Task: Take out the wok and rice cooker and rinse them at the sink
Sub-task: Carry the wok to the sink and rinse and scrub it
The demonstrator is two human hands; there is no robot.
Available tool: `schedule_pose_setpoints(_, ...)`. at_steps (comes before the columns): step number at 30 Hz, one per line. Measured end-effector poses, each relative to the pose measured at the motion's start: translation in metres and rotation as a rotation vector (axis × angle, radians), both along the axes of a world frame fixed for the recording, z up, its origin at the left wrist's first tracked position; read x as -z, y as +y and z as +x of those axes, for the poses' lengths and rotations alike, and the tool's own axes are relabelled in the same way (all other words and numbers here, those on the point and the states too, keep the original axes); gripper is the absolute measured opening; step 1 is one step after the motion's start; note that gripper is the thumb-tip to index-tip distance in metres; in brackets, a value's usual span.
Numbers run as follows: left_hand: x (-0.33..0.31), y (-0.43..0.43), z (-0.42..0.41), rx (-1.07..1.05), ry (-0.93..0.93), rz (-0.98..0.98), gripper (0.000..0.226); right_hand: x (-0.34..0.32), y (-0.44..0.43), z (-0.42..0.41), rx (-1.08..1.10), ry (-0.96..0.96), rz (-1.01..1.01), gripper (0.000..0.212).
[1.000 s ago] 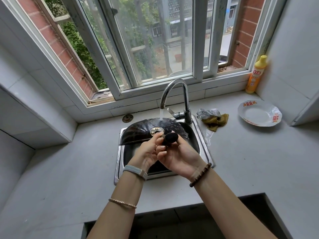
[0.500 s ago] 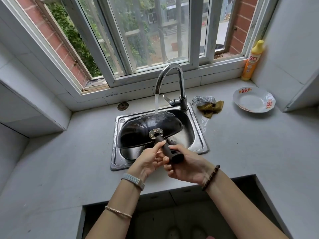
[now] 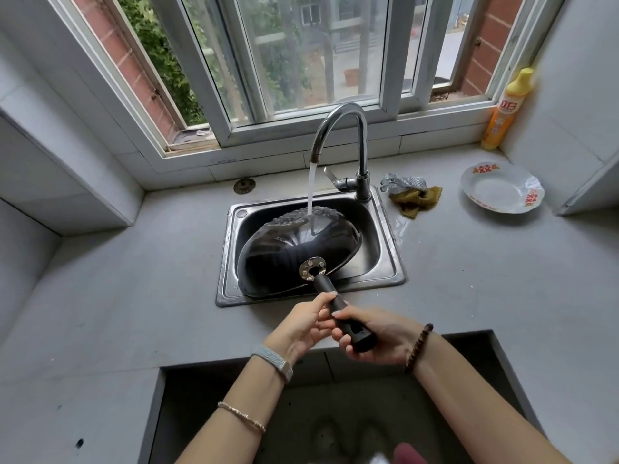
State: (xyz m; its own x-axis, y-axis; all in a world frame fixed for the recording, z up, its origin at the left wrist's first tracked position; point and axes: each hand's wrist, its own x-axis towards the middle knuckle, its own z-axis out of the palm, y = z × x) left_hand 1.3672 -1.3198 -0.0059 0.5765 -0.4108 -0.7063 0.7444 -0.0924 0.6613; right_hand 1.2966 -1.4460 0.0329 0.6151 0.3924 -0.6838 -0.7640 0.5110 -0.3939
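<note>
So, the count first: one wok [image 3: 294, 249], one sink [image 3: 392, 259], one tap [image 3: 358, 142], one plate [image 3: 502, 189], one yellow bottle [image 3: 504, 112], one cloth [image 3: 415, 200] with one scourer [image 3: 400, 182] just beside it, and two hands.

The wok is black and sits in the sink, tilted with its rounded outside facing up. The water [image 3: 311, 189] from the tap lands on the far part of it and spreads over the curve, with beads of it along the far edge. A round metal plate with rivets joins the bowl to a dark handle [image 3: 338, 309], which sticks out over the sink's front rim towards the person.

Both hands are on that handle. The left hand [image 3: 301, 326] has its fingers curled round the middle of it, and the right hand [image 3: 378, 336] wraps the butt end from underneath.

The plate, white with red marks on the rim, lies on the worktop [image 3: 134, 296] well right of the sink. The bottle stands in the far right corner by the window.
</note>
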Motion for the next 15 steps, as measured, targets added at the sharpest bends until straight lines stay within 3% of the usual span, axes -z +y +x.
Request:
schedule_pose_setpoints(7,0.011,0.003,-0.013,0.055,-0.001,0.043,0.029,0.012,0.011,-0.007,-0.062,0.027,-0.154,0.008)
schedule_pose_setpoints(11,0.022,0.006,-0.021,0.079,0.009,0.059,0.036,0.023,0.019,-0.011,-0.133,0.070,-0.259,0.021)
schedule_pose_setpoints(15,0.037,0.011,-0.025,0.069,0.034,0.094,0.039,0.044,0.027,-0.018,-0.160,0.068,-0.445,0.005)
